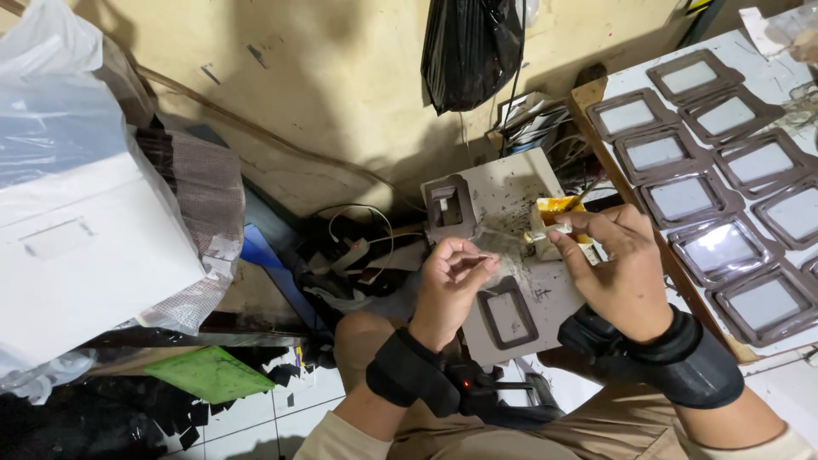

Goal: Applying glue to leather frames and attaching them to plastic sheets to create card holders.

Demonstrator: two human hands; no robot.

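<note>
— while the left hand [452, 277] sits curled over the small grey work board [545, 192], what is in it?
— its thumb and fingers are pinched together on a thin, pale sliver, too small to name. the hand hovers just above a dark rectangular frame [508, 317] lying flat on the board's near end.

— and the right hand [618, 273]?
— closed on a small yellow glue container [558, 215], fingertips pressing its top, over the board's right edge. the two hands are near each other but not touching.

— what else is on the board?
— a second dark frame piece [449, 207] at the far left corner.

— around them?
— a table [618, 85] to the right carries rows of brown frames [688, 198] with pale centres. a black plastic bag [470, 47] hangs on the wall, and a white box [81, 247] under clear plastic stands at the left.
</note>
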